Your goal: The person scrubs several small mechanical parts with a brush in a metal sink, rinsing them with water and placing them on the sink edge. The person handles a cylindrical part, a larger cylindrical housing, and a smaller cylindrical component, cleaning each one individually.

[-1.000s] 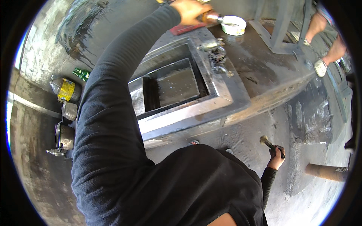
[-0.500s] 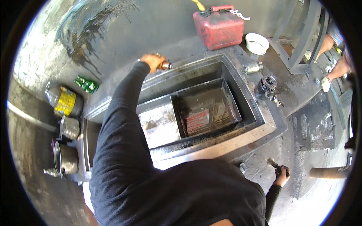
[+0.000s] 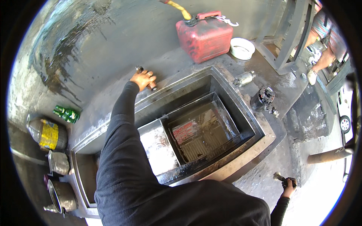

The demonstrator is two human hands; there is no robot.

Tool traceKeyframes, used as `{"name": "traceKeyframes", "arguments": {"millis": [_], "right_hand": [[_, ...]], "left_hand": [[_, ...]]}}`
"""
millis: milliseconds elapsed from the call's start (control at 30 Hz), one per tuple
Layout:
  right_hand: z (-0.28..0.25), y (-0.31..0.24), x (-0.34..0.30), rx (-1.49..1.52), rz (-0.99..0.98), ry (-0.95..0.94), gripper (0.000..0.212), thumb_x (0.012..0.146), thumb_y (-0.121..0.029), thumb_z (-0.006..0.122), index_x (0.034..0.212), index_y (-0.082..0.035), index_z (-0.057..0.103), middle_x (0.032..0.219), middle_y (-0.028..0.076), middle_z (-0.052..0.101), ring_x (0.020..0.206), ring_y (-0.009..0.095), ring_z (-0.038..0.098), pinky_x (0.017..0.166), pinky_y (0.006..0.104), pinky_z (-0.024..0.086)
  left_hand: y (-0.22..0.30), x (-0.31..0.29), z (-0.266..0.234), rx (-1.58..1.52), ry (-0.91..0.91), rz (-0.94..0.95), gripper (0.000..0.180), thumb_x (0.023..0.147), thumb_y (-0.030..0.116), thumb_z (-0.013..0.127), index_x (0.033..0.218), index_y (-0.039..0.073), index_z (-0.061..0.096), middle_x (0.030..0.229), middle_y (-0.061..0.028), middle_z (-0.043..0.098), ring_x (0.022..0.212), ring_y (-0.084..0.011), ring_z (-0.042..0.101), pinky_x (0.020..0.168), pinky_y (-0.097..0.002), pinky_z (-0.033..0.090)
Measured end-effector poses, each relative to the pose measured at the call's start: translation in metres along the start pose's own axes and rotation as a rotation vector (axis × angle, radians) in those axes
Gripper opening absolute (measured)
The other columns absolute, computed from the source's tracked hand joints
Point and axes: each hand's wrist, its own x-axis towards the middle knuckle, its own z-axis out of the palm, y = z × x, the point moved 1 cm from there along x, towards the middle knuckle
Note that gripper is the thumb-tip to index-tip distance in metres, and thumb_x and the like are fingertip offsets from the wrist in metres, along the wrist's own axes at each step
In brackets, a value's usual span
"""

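My left hand (image 3: pixel 142 80) is closed around a copper-brown cylindrical metal part (image 3: pixel 151 86) at the far rim of a sunken metal basin (image 3: pixel 196 80). One end of the part points toward the rim; its dark toothed end (image 3: pixel 139 69) sticks out on the far side of my fingers. Off to the right, my right hand (image 3: pixel 289 189) grips a brush (image 3: pixel 278 176) by its dark handle, with the pale bristles pointing left. Inside the basin sit two trays; murky liquid lies in the right tray (image 3: pixel 205 130), and the left tray (image 3: pixel 158 145) looks bright with glare.
Behind the basin stand a red fuel can (image 3: pixel 205 39) and a white bowl (image 3: pixel 242 49). A silver cylinder (image 3: pixel 244 78) and a black round motor part (image 3: pixel 263 98) rest right of it. Left are green bottles (image 3: pixel 67 114), a large jug (image 3: pixel 49 134) and a pot (image 3: pixel 63 196). Another person's leg (image 3: pixel 322 64) shows far right.
The view has shifted and turned. My left hand has turned the metal part, so its toothed end now shows beyond my fingers. My right hand has moved slightly right with the brush.
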Motion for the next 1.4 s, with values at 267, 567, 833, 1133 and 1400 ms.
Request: {"name": "traceKeyframes", "arguments": {"millis": [267,567,833,1133,1400], "right_hand": [[-0.016,0.013,0.002,-0.002,0.025,0.047,0.005,0.082,-0.008,0.062,0.08,-0.01,0.058,0.069,0.0,0.055,0.051,0.009,0.046,0.045,0.0238,0.038],[-0.039,0.063,0.045,-0.012,-0.06,0.01,0.006,0.083,-0.012,0.06,0.078,-0.009,0.058,0.066,-0.002,0.051,0.051,0.008,0.044,0.046,0.0222,0.033],[-0.032,0.084,0.058,0.069,-0.022,0.002,0.005,0.084,-0.006,0.057,0.079,-0.009,0.057,0.066,-0.002,0.052,0.049,0.008,0.044,0.044,0.0227,0.035],[-0.003,0.034,0.022,-0.029,-0.037,0.012,0.003,0.083,-0.005,0.06,0.084,-0.002,0.06,0.075,0.001,0.057,0.065,0.011,0.052,0.058,0.0252,0.044],[0.008,0.027,0.027,0.036,-0.13,0.066,0.003,0.085,-0.003,0.062,0.084,-0.001,0.063,0.073,0.002,0.061,0.06,0.011,0.056,0.057,0.0239,0.047]], "left_hand": [[-0.007,0.018,0.026,-0.019,0.001,-0.004,0.039,0.084,0.017,0.059,0.123,0.023,0.054,0.132,-0.0067,0.051,0.13,-0.0289,0.044,0.102,-0.0478,0.044],[0.01,0.027,0.008,-0.073,-0.087,-0.259,0.045,0.087,0.021,0.059,0.131,0.023,0.051,0.144,-0.0107,0.043,0.129,-0.0293,0.046,0.097,-0.0481,0.046],[0.019,0.002,-0.02,-0.121,-0.165,-0.454,0.057,0.084,0.015,0.062,0.138,0.026,0.045,0.142,-0.0109,0.043,0.12,-0.0298,0.053,0.092,-0.0451,0.049],[0.082,0.037,-0.062,-0.483,0.575,-0.526,0.056,0.072,0.015,0.072,0.124,0.012,0.053,0.127,-0.0127,0.053,0.114,-0.032,0.055,0.091,-0.0432,0.049],[0.34,0.137,-0.166,-1.495,0.524,0.011,0.084,0.072,0.011,0.08,0.142,0.01,0.033,0.132,-0.0165,0.046,0.123,-0.0258,0.046,0.098,-0.0408,0.043]]}}
